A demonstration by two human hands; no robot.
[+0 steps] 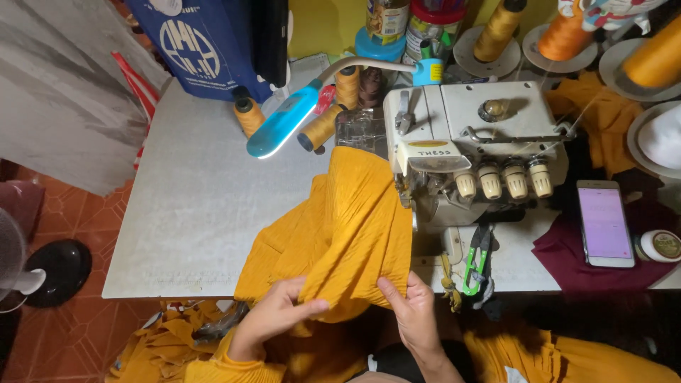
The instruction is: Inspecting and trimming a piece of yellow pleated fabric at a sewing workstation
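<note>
A mustard-yellow pleated fabric [347, 220] lies draped over the table's front edge, running up to the needle area of a white overlock sewing machine [475, 142]. My left hand [273, 315] pinches the fabric's near edge from the left, thumb on top. On the right, my right hand [411, 312] grips the same edge, thumb over the cloth. Both hands sit at the table's front edge, a short distance apart.
Green-handled thread snips [479, 259] hang by the machine. A phone [604, 223] with a lit screen lies on maroon cloth [567, 262] at right. Thread cones [248, 113], a blue lamp [284, 120] and jars [425, 25] stand behind. More yellow fabric [163, 347] lies below, and a fan base [60, 269] stands left.
</note>
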